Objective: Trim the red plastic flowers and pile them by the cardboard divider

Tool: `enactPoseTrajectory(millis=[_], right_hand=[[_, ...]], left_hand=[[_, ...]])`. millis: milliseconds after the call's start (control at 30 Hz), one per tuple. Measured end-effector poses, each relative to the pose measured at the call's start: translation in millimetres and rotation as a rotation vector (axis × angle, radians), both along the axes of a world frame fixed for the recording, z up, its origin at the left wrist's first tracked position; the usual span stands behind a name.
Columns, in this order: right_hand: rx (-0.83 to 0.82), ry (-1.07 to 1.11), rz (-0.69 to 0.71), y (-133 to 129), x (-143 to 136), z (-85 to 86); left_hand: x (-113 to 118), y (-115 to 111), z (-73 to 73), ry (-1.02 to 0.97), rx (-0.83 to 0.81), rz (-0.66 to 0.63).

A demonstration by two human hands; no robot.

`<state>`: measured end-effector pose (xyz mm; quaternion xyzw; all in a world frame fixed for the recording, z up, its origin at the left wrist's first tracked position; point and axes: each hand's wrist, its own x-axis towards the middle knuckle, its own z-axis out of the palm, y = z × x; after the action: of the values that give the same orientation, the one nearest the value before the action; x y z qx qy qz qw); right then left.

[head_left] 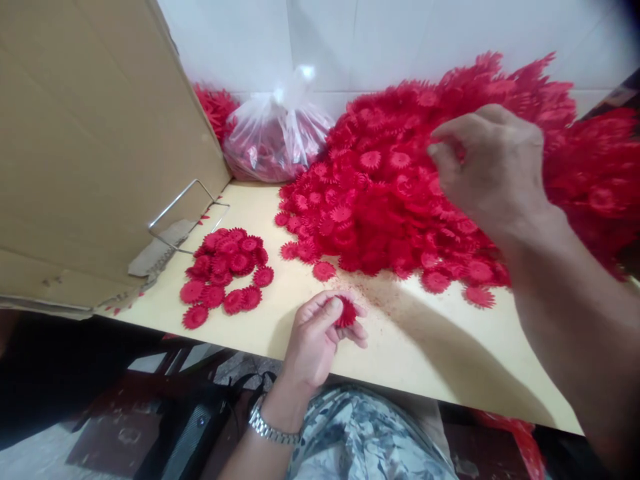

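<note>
My left hand (320, 330), with a metal watch on the wrist, is closed on a red toothed disc (346, 312), shaped like a flower head, just above the table's front part. Raised over the large pile of red discs (370, 200), my right hand (493, 163) has thumb and forefinger pinched together. A little red shows at its fingertips, but I cannot tell whether it is a held piece or the pile behind. To the left of my left hand lies a smaller heap of red discs (225, 263). A single red disc (324, 271) rests near the pile's front edge.
A tied clear plastic bag (280, 143) of red pieces stands against the tiled wall (385, 40). At left rises a large cardboard box (100, 147) with a bent wire handle (175, 207) beside it. Red crumbs are scattered on the pale yellow table (420, 333).
</note>
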<state>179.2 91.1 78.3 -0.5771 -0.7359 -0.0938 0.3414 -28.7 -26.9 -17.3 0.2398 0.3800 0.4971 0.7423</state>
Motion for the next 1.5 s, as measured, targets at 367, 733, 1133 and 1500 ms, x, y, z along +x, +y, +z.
enactPoseTrajectory(millis=[367,733,1133,1500], right_hand=[[-0.602,0.316,0.624,-66.8,-45.1,-46.1],[-0.745,0.609,0.552,-82.9,-57.7,-62.2],[-0.093,0.04,0.163,-10.5,1.9,-17.7],[-0.951,0.57,0.695,-87.6,-55.2,-61.5]], left_hand=[[0.3,-1.9,-8.0,0.176,-0.039,0.052],[2.1,-4.9,-5.8,0.164,0.008,-0.001],[1.8,-4.9,0.6,0.074,-0.02,0.019],[7.3,-4.0,-7.1,0.269,-0.019,0.06]])
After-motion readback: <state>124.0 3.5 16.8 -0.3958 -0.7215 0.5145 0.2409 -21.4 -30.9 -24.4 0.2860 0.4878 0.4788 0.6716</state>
